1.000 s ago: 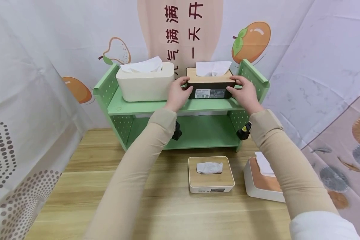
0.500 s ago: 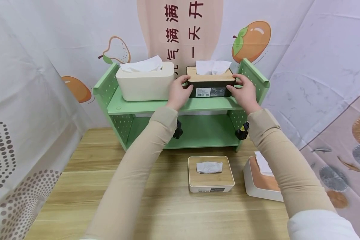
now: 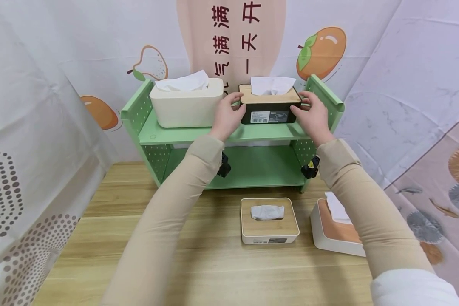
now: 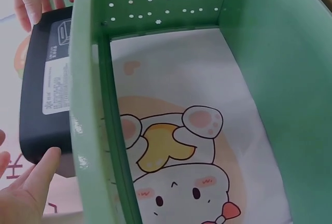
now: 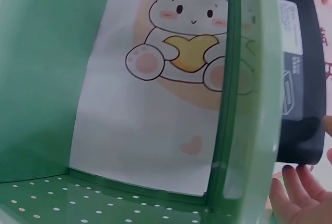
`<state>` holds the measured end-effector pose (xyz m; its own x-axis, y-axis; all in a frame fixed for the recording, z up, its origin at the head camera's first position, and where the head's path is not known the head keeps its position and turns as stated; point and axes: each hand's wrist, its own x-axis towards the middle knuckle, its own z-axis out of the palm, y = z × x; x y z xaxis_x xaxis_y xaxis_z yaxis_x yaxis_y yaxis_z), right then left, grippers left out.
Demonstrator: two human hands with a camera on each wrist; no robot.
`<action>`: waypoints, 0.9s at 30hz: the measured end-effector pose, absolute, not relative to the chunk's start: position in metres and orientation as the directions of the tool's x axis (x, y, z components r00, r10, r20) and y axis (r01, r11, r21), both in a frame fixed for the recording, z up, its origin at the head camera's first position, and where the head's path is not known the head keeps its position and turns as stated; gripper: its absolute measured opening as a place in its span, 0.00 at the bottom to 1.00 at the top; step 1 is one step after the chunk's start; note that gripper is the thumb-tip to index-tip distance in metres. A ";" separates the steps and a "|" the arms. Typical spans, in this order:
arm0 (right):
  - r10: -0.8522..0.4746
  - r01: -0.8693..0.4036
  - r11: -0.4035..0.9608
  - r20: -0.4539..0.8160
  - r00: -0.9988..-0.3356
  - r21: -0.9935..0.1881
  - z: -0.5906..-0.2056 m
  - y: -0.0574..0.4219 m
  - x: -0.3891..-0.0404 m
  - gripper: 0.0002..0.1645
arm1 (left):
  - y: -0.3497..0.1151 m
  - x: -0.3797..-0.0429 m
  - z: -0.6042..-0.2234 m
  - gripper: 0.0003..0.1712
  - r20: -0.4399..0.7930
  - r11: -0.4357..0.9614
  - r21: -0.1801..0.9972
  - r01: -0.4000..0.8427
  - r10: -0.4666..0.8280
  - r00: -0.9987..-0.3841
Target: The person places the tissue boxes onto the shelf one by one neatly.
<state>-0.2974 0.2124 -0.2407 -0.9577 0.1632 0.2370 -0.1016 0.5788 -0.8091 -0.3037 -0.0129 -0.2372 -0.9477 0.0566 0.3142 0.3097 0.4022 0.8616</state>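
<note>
A black tissue box (image 3: 280, 103) with a wooden lid and a white tissue poking out sits on the upper level of a green shelf (image 3: 191, 135). My left hand (image 3: 228, 117) holds its left end, thumb at the front corner and fingers along the side. At the opposite end my right hand (image 3: 314, 117) holds the box likewise, its thumb against the front face. From below, the left wrist view shows the black box (image 4: 39, 84) reaching past the shelf's edge, with a left finger at its end. Right fingers (image 5: 298, 195) curve beneath its end in the right wrist view.
A cream tissue box (image 3: 187, 108) stands left of the black one on the shelf. On the wooden table (image 3: 222, 272) lie a low wood-topped tissue box (image 3: 269, 229) and a white one with an orange-brown lid (image 3: 334, 238). Perforated side panels (image 3: 135, 106) bound the shelf.
The black tissue box has shifted very slightly backward on the shelf. My right fingertips have slid outward from its top edge towards its end. Both hands stay at the box.
</note>
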 end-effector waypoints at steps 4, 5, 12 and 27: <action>0.158 -0.119 0.578 0.254 -0.954 -0.807 -0.241 0.212 -0.293 0.32 | -0.016 -0.299 -0.238 0.21 0.301 0.397 0.867 0.302 0.067 -0.951; 0.154 -0.127 0.575 0.259 -0.953 -0.808 -0.242 0.213 -0.292 0.32 | -0.016 -0.297 -0.239 0.20 0.302 0.396 0.866 0.305 0.070 -0.951; 0.121 -0.162 0.532 0.264 -0.957 -0.831 -0.252 0.217 -0.281 0.31 | -0.021 -0.286 -0.246 0.20 0.314 0.354 0.876 0.328 0.099 -0.944; 0.068 -0.329 0.433 0.395 -0.916 -0.839 -0.285 0.215 -0.243 0.25 | -0.025 -0.254 -0.278 0.20 0.350 0.256 0.889 0.380 0.155 -0.924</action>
<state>-0.2431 0.2155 -0.2851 -0.9163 0.0680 0.3948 -0.3293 0.4333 -0.8389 -0.2541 -0.0252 -0.2776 -0.9238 0.1546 0.3504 0.3800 0.2563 0.8888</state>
